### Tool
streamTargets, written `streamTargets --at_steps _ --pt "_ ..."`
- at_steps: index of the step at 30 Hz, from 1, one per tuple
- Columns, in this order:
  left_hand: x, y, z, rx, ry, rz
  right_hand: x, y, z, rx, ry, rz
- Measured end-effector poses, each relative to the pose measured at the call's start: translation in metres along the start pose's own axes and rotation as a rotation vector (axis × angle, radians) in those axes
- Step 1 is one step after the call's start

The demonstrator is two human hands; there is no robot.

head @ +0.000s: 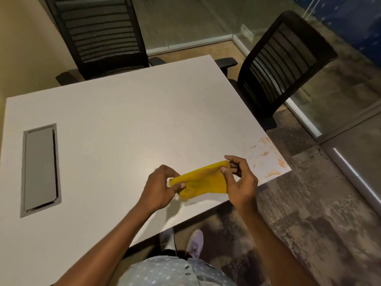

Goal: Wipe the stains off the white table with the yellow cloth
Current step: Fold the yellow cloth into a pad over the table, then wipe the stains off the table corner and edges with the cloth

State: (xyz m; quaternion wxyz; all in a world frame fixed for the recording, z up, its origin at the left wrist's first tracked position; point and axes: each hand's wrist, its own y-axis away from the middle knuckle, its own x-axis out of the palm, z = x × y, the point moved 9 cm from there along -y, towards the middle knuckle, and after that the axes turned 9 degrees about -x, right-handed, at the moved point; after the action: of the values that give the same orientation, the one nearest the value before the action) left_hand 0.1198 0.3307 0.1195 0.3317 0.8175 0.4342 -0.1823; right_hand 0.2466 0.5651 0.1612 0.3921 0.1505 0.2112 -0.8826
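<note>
A yellow cloth (201, 181) is stretched between both hands just above the white table (127, 124), near its front edge. My left hand (159, 187) pinches the cloth's left end. My right hand (240, 181) grips its upper right corner. Orange-brown stains (267, 156) streak the table's right corner, a short way to the right of my right hand. The cloth's lower edge hangs close to the tabletop.
A grey cable hatch (40, 170) is set into the table at the left. Two black mesh office chairs stand at the far side (99, 36) and at the right (282, 62). Glass partitions and patterned carpet (313, 213) surround the table.
</note>
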Motion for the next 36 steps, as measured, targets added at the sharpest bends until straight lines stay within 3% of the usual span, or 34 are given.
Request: streamTargets --at_steps 6,14,20,24,27,31,33,36 --pt "0.055 -0.017 0.022 -0.23 0.263 0.199 -0.027 -0.001 -0.033 0.119 0.159 -0.142" --pt "0.125 -0.025 0.04 -0.359 0.189 0.288 -0.017 -0.017 -0.08 0.184 0.429 0.018" --pt "0.169 -0.042 0.041 -0.241 -0.11 0.307 0.022 -0.044 -0.115 0.052 0.618 0.222" --pt "0.193 -0.056 0.041 -0.171 -0.349 0.342 0.052 -0.051 -0.138 -0.038 0.607 0.345" --pt "0.203 -0.067 0.042 -0.099 -0.544 0.336 0.061 -0.039 -0.157 0.036 0.54 0.323" --pt "0.198 -0.08 0.045 -0.004 -0.778 0.336 0.084 0.014 -0.169 0.103 0.664 0.363" --pt "0.185 -0.086 0.051 0.012 -0.801 0.289 0.103 0.041 -0.173 0.13 0.686 0.455" --pt "0.167 -0.087 0.046 0.169 -0.882 0.126 0.121 0.071 -0.179 0.111 0.783 0.555"
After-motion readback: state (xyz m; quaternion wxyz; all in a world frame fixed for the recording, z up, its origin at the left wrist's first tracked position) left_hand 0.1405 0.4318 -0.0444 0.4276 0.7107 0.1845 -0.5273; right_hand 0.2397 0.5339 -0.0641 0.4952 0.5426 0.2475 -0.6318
